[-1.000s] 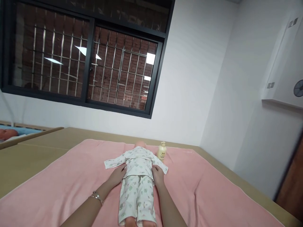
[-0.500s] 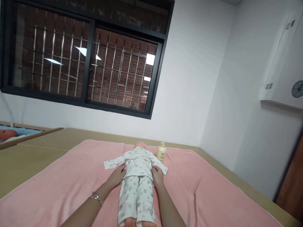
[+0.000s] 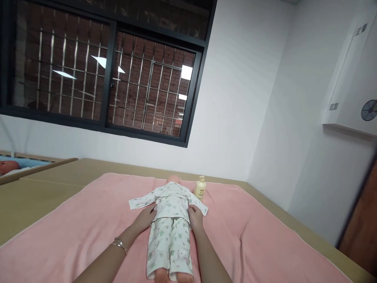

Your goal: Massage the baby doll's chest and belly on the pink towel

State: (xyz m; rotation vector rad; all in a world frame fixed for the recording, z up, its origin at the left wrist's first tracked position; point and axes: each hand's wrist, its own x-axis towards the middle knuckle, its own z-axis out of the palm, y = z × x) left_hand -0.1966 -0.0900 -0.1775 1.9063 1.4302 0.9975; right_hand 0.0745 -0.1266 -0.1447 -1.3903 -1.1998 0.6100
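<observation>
While edges of the shirt are touched by left hand and right hand, pinching unclear, outward blanket is exposed.

White long-sleeved fabric pajamas are scattered with small green and pale pink motifs; the plain pink cloth blanket is edged in white. The pale yellow pump bottle bears dark markings. The tabletop is tan, the rectangular window frame black.
</observation>
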